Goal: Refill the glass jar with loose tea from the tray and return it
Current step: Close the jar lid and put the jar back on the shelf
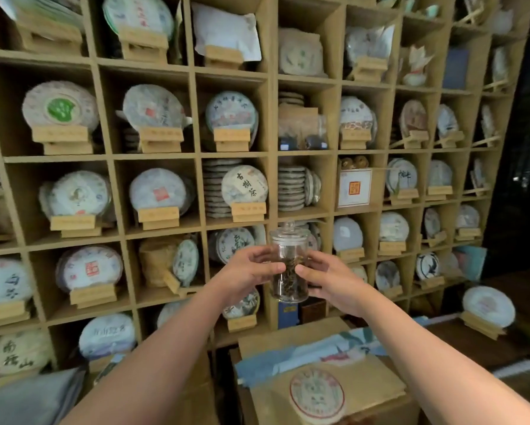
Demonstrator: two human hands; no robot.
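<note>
Glass jar [289, 265] upright, lid up; left hand [251, 271], right hand [328, 280] grip sides.

Between the hands, the glass jar [289, 265] is clear and glossy, its lid [289, 233] glass too, with dark, dry, twisted loose tea [289, 279] inside. Behind them, the shelf [196, 154] is matt pale wood holding paper-wrapped tea cakes [244, 185]. Below the hands lies a matt cardboard box [328, 391].
</note>
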